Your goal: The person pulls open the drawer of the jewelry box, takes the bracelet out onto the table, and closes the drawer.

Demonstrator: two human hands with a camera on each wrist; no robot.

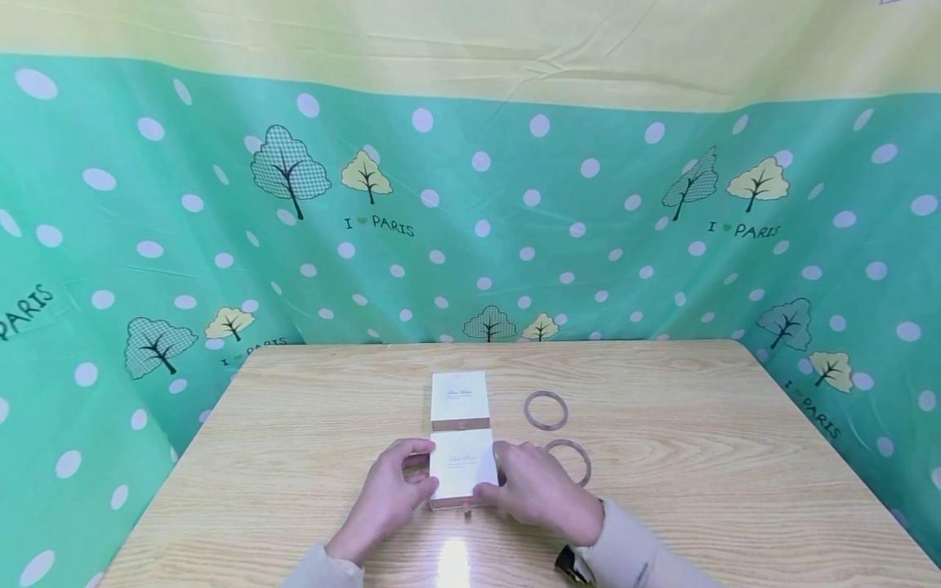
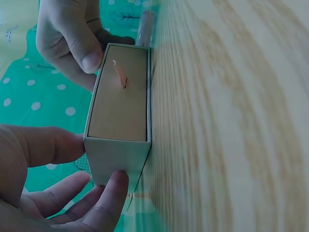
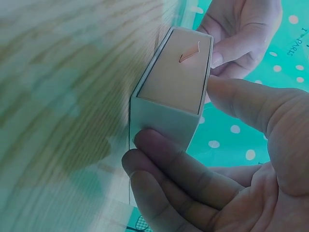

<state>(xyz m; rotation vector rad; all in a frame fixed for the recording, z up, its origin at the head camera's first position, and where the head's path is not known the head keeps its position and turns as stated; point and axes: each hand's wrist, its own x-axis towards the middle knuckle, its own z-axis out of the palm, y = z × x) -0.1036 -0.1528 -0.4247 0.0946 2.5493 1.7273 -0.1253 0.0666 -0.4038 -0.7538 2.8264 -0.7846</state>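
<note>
A small white drawer-style gift box (image 1: 463,464) lies on the table, its brown drawer front (image 2: 116,108) facing me with a short pink pull tab (image 3: 190,53). My left hand (image 1: 393,483) holds the box's left side, thumb at the near corner and fingers along the wall. On the opposite side my right hand (image 1: 538,483) grips it likewise, thumb at the near right corner. The drawer sits flush in its sleeve. Directly behind stands a second matching white box (image 1: 459,396), close against the first.
To the right of the far box lies a purplish bangle (image 1: 527,411). Another bangle (image 1: 588,467) lies nearer, partly hidden by my right hand. The wood-grain table (image 1: 309,425) ends at a green dotted curtain (image 1: 412,269) behind and on both sides.
</note>
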